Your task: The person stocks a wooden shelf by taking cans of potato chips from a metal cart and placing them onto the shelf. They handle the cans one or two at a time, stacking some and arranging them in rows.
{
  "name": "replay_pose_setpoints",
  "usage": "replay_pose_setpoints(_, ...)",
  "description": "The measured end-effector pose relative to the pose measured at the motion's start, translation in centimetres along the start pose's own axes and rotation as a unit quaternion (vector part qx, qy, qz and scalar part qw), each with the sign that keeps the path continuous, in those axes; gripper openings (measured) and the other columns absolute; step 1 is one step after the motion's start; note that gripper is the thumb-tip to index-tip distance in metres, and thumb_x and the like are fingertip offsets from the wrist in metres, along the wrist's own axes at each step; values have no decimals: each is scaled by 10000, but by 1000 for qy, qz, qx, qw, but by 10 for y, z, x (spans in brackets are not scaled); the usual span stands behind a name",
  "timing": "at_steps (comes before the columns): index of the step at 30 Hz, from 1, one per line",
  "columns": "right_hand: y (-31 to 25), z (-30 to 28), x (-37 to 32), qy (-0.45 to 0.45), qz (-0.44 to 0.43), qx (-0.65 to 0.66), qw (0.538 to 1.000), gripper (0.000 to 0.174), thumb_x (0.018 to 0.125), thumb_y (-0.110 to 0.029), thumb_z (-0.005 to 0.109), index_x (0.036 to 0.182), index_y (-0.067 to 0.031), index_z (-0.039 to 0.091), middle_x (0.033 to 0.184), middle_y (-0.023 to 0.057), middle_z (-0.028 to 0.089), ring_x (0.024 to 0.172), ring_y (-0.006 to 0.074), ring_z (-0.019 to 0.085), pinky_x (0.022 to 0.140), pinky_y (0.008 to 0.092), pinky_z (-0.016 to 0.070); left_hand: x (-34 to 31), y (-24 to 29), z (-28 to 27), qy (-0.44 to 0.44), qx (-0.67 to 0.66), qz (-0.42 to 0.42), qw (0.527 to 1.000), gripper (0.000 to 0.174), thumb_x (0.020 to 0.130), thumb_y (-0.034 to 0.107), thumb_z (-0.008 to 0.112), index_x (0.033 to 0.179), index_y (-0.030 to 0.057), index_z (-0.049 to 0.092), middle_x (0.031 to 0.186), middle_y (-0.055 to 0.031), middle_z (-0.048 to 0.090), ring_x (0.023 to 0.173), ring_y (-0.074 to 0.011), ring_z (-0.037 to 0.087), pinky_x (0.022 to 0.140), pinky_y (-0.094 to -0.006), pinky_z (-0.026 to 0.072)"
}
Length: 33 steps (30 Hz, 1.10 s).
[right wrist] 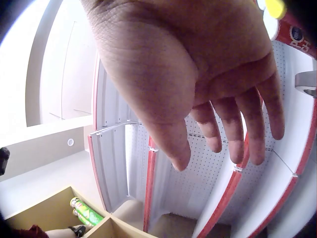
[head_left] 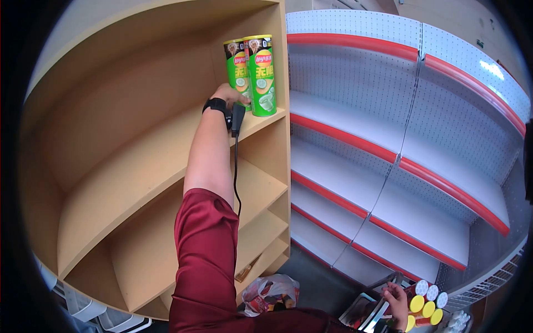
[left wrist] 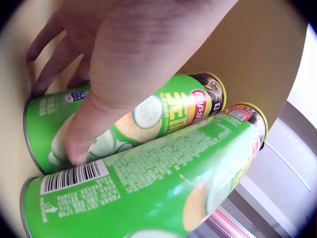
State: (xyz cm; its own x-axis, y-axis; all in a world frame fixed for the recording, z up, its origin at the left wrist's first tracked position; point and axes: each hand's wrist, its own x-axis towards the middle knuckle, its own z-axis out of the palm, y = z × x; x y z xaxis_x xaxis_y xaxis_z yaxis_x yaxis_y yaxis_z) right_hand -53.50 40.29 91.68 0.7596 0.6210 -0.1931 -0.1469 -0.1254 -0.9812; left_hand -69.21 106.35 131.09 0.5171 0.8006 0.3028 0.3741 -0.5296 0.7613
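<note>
Two green chip cans with yellow rims stand upright side by side at the right end of the wooden shelf's upper board. My left hand (head_left: 229, 94) grips the left chip can (head_left: 237, 66) low down; in the left wrist view its thumb lies across the label and the fingers reach round the far side. Close beside it is the other chip can (head_left: 263, 77), whose barcode faces the left wrist camera. Down at the lower right, my right hand (head_left: 395, 301) is held with fingers loosely extended and nothing in it, near several cans with yellow lids (head_left: 428, 309).
The wooden shelf (head_left: 139, 150) has a side panel right of the cans. White pegboard shelving (head_left: 355, 111) with red edge strips adjoins it. A plastic bag (head_left: 272, 293) with packages sits on the floor, and white-lidded cans (head_left: 432, 292) stand by the yellow-lidded ones.
</note>
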Motion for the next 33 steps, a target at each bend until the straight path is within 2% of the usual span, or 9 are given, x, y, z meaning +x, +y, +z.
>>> replay_pose_setpoints(8,5,-3,-2,-5,-17,4,1000,368,843,-62,593,1191,5,493,1016,100,605,869,174,606,763,274,484,17,-3,2,25,82,-51,995,465,559,112,847,946,-21,624,854,-122,646,692,-202,598,574,-361,476)
replay_pose_setpoints(11,5,-3,-4,14,-10,4,1000,364,839,-54,593,1185,7,494,1006,102,608,873,179,607,777,278,488,37,-19,-4,-55,52,-20,997,458,563,117,848,928,-33,616,839,-126,641,675,-208,594,557,-370,471)
replay_pose_setpoints(14,19,-14,-2,8,-37,2,999,364,837,-52,595,1182,10,495,994,104,614,877,185,608,786,283,491,10,5,3,-19,93,-89,991,405,650,34,761,1025,76,615,908,-36,640,789,-192,590,641,-349,455)
replay_pose_setpoints(16,14,-11,-5,16,-31,3,999,364,838,-59,595,1182,9,495,992,102,617,878,183,609,775,282,491,4,10,5,14,123,-67,990,500,569,120,850,979,-44,617,865,-153,644,705,-227,608,580,-374,482)
replay_pose_setpoints(22,10,-13,-10,31,-17,-16,999,366,844,-91,594,1187,-5,499,993,82,625,871,173,615,731,271,486,-11,24,14,40,156,-59,985,546,558,114,841,1034,-29,614,938,-180,647,796,-274,638,642,-386,505)
replay_pose_setpoints(26,3,-12,-18,45,-6,-23,999,365,847,-102,596,1187,-12,498,988,76,627,863,170,619,725,260,482,-12,30,14,33,172,-86,981,489,577,79,808,1016,-31,620,965,-171,648,842,-276,645,670,-401,514)
replay_pose_setpoints(29,-3,-15,-23,42,-1,-39,998,356,850,-82,587,1187,-13,495,990,77,618,877,172,610,746,266,483,-12,39,8,0,245,-76,967,403,678,79,716,1058,15,600,959,-108,638,808,-216,625,622,-362,504)
replay_pose_setpoints(31,4,-18,-22,44,-10,-22,999,353,840,-100,601,1170,-22,503,983,71,612,834,153,589,659,240,462,-10,49,5,160,157,-55,973,372,707,144,681,1039,-13,624,1088,-221,605,999,-318,608,809,-399,495)
replay_pose_setpoints(33,8,-20,-22,45,-19,-6,999,350,831,-118,615,1154,-32,510,975,65,606,792,134,567,572,214,441,-29,62,3,184,206,-39,960,397,758,249,633,1045,-25,615,1127,-238,577,1044,-328,581,845,-379,481)
